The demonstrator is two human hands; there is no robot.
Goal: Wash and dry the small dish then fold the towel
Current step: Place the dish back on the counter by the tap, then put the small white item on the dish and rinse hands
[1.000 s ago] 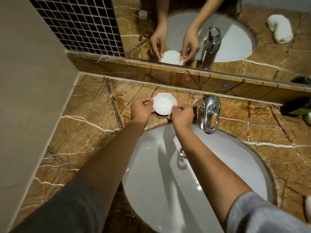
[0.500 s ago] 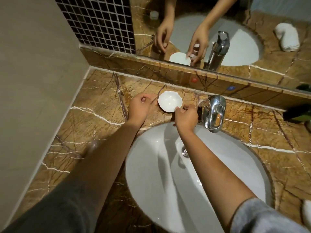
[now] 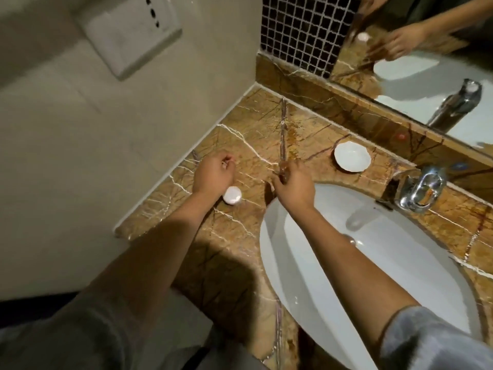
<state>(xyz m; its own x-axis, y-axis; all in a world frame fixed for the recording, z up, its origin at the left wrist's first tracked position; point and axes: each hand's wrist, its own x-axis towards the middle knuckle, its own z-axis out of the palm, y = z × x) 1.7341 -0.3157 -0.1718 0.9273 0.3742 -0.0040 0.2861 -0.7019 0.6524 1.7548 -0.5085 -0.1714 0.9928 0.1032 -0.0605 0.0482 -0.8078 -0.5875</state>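
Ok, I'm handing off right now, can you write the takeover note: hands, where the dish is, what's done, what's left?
Left hand: loosely curled over the counter, holding nothing visible; a small white round object lies by its wrist.
Right hand: at the sink's left rim, blurred, apparently empty.
Small dish: set on the counter behind the sink, left of the faucet, not held.
Done: cannot tell if the dish has been washed.
Left: confirm wash and dry. No towel in view, so find it and fold it.

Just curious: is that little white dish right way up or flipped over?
Right way up: the small dish rests on the counter, hollow showing, no hand touching.
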